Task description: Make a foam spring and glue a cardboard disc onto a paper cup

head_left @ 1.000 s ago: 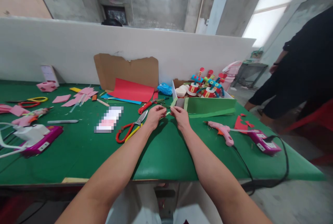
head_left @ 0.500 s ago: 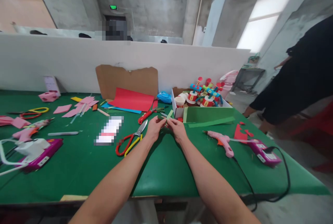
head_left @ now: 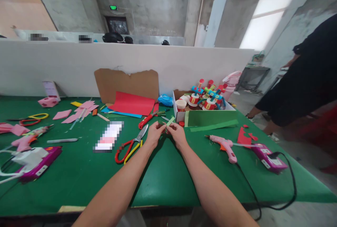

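Your left hand (head_left: 154, 134), right hand (head_left: 178, 134) pinch green paper strip (head_left: 170, 121); folding, seemingly. Next move likely wants steady fingertips.

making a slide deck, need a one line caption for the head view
Left hand and right hand hold a green strip between scissors and a pink glue gun.

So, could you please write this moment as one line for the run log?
left hand: holding light-green strip | right hand: holding same strip | scissors: beside left hand | pink glue gun: right of hands
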`<state>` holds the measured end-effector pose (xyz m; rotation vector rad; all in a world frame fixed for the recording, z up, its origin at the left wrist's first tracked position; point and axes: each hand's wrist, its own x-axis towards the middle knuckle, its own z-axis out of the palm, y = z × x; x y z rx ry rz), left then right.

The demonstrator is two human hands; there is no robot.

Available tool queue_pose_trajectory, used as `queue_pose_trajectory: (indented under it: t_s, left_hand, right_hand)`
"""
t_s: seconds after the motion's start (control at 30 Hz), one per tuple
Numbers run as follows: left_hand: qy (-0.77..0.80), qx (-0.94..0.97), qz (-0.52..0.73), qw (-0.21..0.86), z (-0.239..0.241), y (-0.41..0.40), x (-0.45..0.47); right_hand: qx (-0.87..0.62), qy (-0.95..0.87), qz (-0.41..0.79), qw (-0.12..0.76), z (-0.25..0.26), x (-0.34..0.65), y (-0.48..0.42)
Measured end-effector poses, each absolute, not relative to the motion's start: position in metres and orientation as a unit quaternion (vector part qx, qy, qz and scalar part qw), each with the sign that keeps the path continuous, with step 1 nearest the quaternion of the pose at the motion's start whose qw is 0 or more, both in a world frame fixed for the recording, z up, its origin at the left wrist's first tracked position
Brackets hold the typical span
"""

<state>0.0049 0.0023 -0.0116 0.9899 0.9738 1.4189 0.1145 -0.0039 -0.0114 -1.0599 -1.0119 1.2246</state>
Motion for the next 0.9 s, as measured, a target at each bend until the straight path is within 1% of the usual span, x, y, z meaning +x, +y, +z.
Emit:
queue_pose_trajectory:
  t_s: [0.4, 0.7, 0.9]
  left_hand:
    - [0.417, 0.436, 0.592, 0.534, -0.0162, 0.0054, 0.0029]
    - [0.427, 0.465, 0.595, 0.497, -0.0147, 0.0056, 0.0036]
    - [0.414, 0.456, 0.598, 0.512, -0.0126, 0.0048, 0.0032]
  right_hand:
    - [-0.448, -0.415, 0.551, 0.569, -0.0124, 0.1148, -0.0015]
    - [-0.44, -0.411, 0.561, 0.568, -0.0104, 0.1175, -0.0022]
    - [-0.425, -0.413, 0.571, 0.568, -0.0104, 0.1185, -0.0029]
